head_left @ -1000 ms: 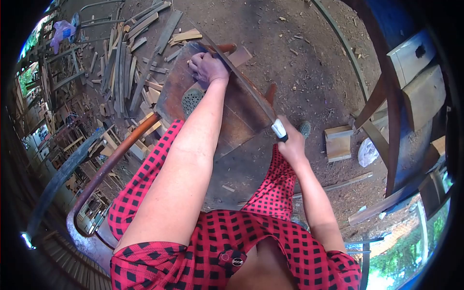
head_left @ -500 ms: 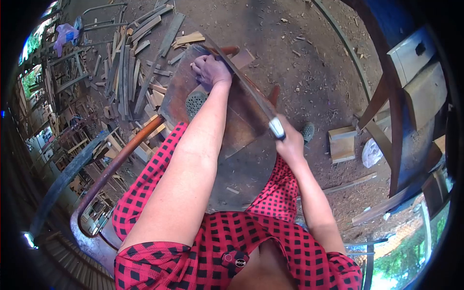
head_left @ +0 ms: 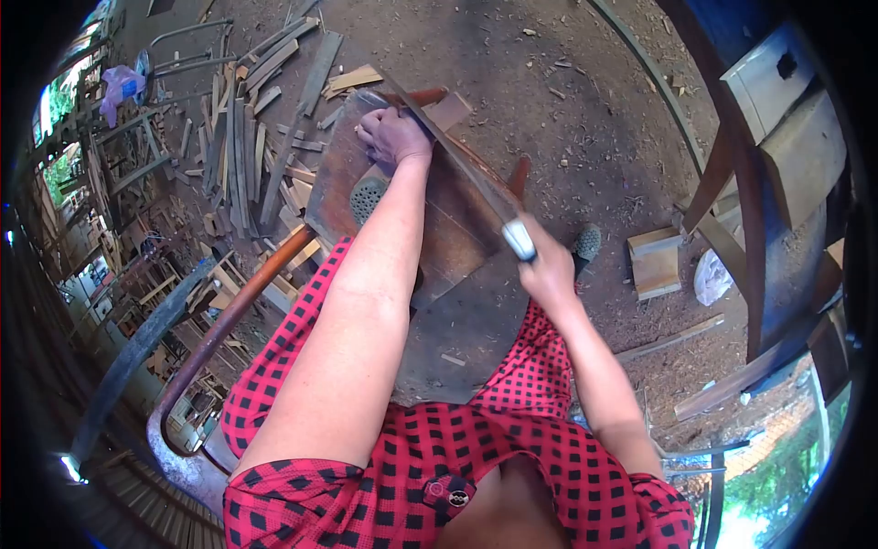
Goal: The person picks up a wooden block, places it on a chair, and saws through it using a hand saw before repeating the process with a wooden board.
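My right hand [head_left: 549, 267] is wrapped around the pale handle of a handsaw [head_left: 471, 174]. The blade runs slantwise away from me, up to the left, and its far end passes close to my left hand [head_left: 395, 135]. That hand has its fingers curled and bears down on a piece of wood [head_left: 450, 112], which sticks out past the right side of the blade. What lies beneath the palm is hidden. Under it all stands a low, worn wooden stool [head_left: 334, 188]. A grey perforated clog [head_left: 368, 197] rests against its top, partly covered by my left forearm.
Scrap wood strips [head_left: 240, 146] lie heaped at the left. A curved metal chair arm [head_left: 197, 366] is close to my left side. Toward the right are a small wooden block [head_left: 655, 263], a clear plastic bag [head_left: 712, 277] and leaning boards [head_left: 805, 169]. Shavings cover the ground.
My right hand and the saw have shifted slightly up and left along the blade's line. The left hand keeps its place on the wood; the whole view has tilted a little.
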Motion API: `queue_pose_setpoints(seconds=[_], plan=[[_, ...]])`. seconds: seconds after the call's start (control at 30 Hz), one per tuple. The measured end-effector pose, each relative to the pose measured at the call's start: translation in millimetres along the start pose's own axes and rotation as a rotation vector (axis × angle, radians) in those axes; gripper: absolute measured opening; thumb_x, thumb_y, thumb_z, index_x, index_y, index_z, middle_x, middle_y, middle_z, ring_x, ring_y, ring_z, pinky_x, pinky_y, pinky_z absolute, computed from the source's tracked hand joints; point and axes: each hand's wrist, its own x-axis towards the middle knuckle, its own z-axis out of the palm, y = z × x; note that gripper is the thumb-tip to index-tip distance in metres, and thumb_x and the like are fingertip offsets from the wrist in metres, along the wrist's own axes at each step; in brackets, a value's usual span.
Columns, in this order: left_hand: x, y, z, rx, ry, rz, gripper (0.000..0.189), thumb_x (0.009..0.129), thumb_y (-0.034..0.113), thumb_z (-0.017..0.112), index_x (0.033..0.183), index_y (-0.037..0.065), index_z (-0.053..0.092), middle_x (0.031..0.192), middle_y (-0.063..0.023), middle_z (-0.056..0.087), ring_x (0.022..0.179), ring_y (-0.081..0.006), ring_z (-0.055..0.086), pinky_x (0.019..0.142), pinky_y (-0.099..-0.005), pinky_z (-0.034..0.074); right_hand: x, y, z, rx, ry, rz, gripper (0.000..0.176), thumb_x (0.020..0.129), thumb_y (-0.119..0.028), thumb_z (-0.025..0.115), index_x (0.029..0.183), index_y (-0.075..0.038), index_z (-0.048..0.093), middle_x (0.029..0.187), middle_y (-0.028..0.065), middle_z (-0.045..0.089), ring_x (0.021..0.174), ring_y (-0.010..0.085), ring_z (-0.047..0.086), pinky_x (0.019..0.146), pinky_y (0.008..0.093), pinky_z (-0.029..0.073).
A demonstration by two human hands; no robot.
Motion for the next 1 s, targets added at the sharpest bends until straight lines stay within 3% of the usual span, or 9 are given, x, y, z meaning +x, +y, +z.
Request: queue_pose_setpoints(seconds=[0.1,0.17,0.33,0.4,0.5,0.63,0.7,0.87,1.0], plan=[[3,3,-6,0.045,0.019,0.006,0.024,0.084,0.033,0.058,0.09,0.013,0.069,0.116,-0.0056,0.051,0.117,-0.027,0.041,0.097,-0.0405,0.037,-115,49,-23,-0.065,0.021,0.1,0.06,0.069,0.0,0.06,0.127,-0.015,0.053,0.102,0.0158,0.066,0.095,0.0351,0.065,0.08,0.0424,0.052],[-1,0,-3,0.036,0.023,0.063,0.023,0.084,0.032,0.058,0.089,0.012,0.069,0.116,-0.0056,0.051,0.117,-0.0272,0.041,0.097,-0.0407,0.036,-135,41,-43,-0.053,-0.017,0.15,0.056,0.072,-0.002,0.061,0.125,-0.016,0.055,0.104,0.0153,0.066,0.096,0.0349,0.064,0.08,0.0421,0.052],[1,-7,6,0.009,0.075,0.094,0.024,0.084,0.033,0.056,0.089,0.013,0.069,0.113,-0.0035,0.052,0.117,-0.0267,0.04,0.096,-0.0438,0.035,30,0,9,-0.042,-0.095,0.048,0.062,0.069,-0.005,0.057,0.129,-0.02,0.05,0.098,0.017,0.064,0.091,0.0393,0.062,0.076,0.0479,0.05],[11,-7,10,-0.036,0.085,0.086,0.023,0.084,0.032,0.057,0.089,0.013,0.068,0.114,-0.0037,0.052,0.117,-0.027,0.039,0.096,-0.0438,0.035,49,5,12,-0.059,-0.1,0.002,0.063,0.069,-0.005,0.058,0.129,-0.018,0.049,0.095,0.0167,0.064,0.088,0.0397,0.062,0.074,0.0496,0.049],[-1,1,0,-0.091,0.029,-0.006,0.021,0.082,0.03,0.057,0.087,0.013,0.068,0.114,-0.0038,0.051,0.118,-0.0272,0.039,0.096,-0.0439,0.036,0,-4,5,-0.009,0.009,-0.025,0.062,0.07,-0.005,0.058,0.13,-0.015,0.049,0.099,0.016,0.065,0.091,0.0374,0.063,0.077,0.0461,0.051],[3,0,-1,0.027,0.035,0.013,0.022,0.083,0.031,0.057,0.087,0.014,0.069,0.113,-0.0033,0.051,0.118,-0.0264,0.039,0.096,-0.0443,0.036,-133,44,-41,-0.021,-0.071,0.156,0.063,0.07,0.001,0.058,0.13,-0.014,0.05,0.108,0.0159,0.065,0.101,0.0336,0.063,0.084,0.0398,0.052],[0,5,1,0.051,0.028,0.022,0.023,0.084,0.033,0.056,0.087,0.014,0.07,0.114,-0.0033,0.051,0.119,-0.0262,0.038,0.096,-0.0444,0.036,-106,34,-37,-0.022,-0.005,0.097,0.064,0.069,0.002,0.058,0.13,-0.014,0.051,0.106,0.0163,0.065,0.099,0.0348,0.063,0.083,0.0424,0.052],[0,5,-5,-0.049,0.042,0.012,0.025,0.085,0.034,0.055,0.091,0.015,0.07,0.116,-0.0026,0.05,0.12,-0.0249,0.038,0.097,-0.0423,0.035,51,-5,17,-0.069,-0.116,0.048,0.061,0.069,-0.006,0.06,0.128,-0.015,0.049,0.106,0.0183,0.063,0.094,0.0396,0.061,0.079,0.0469,0.05],[0,1,0,-0.003,0.009,-0.037,0.023,0.085,0.032,0.055,0.092,0.015,0.069,0.118,-0.0025,0.05,0.119,-0.0251,0.038,0.095,-0.0424,0.037,9,-21,5,0.036,-0.006,-0.016,0.063,0.069,-0.008,0.064,0.13,-0.015,0.047,0.108,0.0185,0.062,0.095,0.0383,0.061,0.079,0.047,0.05]])
